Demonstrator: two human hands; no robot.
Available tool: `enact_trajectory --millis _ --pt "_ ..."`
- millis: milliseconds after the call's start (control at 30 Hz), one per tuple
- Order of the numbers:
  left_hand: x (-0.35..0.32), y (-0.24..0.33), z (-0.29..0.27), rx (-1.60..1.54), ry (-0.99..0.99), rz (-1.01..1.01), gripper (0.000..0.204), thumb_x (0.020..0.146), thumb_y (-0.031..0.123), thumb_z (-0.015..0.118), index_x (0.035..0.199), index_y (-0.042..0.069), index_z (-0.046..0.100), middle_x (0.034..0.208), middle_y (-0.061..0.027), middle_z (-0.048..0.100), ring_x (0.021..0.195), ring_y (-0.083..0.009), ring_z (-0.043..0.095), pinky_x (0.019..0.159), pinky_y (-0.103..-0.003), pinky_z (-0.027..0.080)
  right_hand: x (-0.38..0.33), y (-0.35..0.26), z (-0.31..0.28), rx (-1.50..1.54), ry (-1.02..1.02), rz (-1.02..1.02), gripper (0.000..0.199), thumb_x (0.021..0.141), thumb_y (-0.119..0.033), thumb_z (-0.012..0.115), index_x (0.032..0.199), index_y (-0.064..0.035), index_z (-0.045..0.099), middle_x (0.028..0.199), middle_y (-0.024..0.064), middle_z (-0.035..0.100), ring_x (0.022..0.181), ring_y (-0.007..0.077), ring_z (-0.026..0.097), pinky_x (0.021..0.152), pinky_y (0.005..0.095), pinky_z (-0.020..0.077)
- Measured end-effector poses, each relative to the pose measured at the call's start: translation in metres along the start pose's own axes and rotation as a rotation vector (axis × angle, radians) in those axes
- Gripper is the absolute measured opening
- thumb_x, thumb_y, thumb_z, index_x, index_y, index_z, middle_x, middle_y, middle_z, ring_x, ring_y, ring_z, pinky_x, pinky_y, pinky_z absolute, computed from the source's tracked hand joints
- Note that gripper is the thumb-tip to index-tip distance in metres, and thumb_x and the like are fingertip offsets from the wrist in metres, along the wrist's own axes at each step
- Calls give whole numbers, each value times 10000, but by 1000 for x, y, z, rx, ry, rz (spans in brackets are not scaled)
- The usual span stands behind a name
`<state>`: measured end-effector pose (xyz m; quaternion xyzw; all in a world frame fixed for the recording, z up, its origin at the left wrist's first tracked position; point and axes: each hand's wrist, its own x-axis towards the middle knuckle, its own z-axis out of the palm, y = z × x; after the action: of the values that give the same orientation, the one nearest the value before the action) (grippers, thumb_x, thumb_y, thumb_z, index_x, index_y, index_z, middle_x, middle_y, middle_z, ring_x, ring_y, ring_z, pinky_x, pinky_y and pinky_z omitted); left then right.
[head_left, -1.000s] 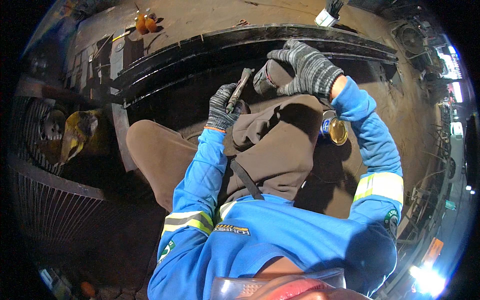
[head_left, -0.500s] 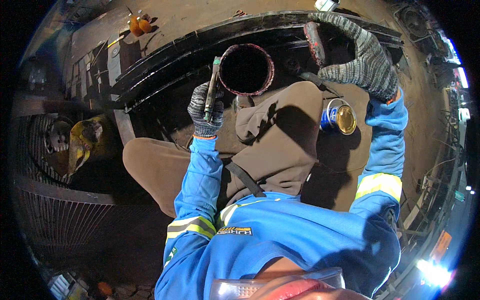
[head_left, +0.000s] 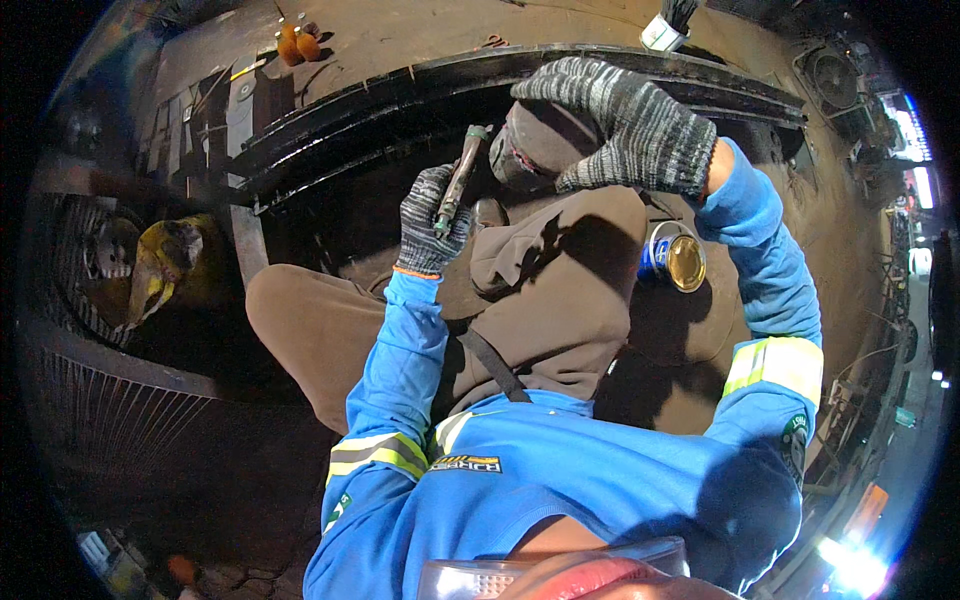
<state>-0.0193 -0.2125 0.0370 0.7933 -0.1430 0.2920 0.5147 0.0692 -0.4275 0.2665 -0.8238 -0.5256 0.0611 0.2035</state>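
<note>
My left hand (head_left: 435,215), in a grey-black knit glove, is closed round a slim worn grey-green bar-like tool (head_left: 461,182). The tool's top end lies against or very close to a round pot (head_left: 516,155) with a red-smeared rim; I cannot tell whether they are joined. In a matching glove, my right hand (head_left: 640,125) curls from the right over a round grey lid-like piece (head_left: 556,135) at the pot's mouth. The pot's dark inside is hidden now. Both hands are above my bent legs (head_left: 560,270).
Long black metal beams (head_left: 400,90) run across beyond my hands. A blue tin with a gold top (head_left: 685,262) stands right of my knee. Farther off are a white tub (head_left: 662,34) with dark contents and orange bottles (head_left: 298,46). A yellow object (head_left: 165,265) lies left.
My right hand has swung left, bringing the lid-like piece over the pot's open mouth. My left hand and its tool have shifted slightly right, and the pot has moved right and tilted.
</note>
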Motion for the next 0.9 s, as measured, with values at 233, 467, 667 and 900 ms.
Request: enact_trajectory --millis 233,467,667,900 --pt "-2 4 -7 -20 5 -45 394 660 26 638 1049 -11 591 1009 -167 612 905 -319 606 807 -357 484 14 -9 -9 -117 -197 -5 801 588 -137 782 1322 -104 465 1325 149 472 1265 319 403 1092 412 292" --pt "-4 4 -11 -42 42 -164 421 605 32 657 1019 -13 591 939 -184 608 871 -353 611 784 -375 504 14 -1 -2 -171 -128 -69 712 726 -340 716 1318 -46 452 1311 207 463 1245 350 413 1071 426 300" --pt "-3 4 -15 75 56 -122 425 609 35 673 1026 1 596 940 -187 606 866 -362 606 788 -390 503 24 2 7 -213 -131 62 761 709 -384 736 1312 -23 446 1299 208 475 1234 348 430 1053 416 327" --pt "-7 -2 -16 -9 51 -272 445 626 29 682 1060 10 583 990 -176 601 927 -345 599 825 -375 493 36 3 23 -146 4 146 661 738 -361 720 1268 -38 494 1228 206 525 1161 348 490 1008 396 382"
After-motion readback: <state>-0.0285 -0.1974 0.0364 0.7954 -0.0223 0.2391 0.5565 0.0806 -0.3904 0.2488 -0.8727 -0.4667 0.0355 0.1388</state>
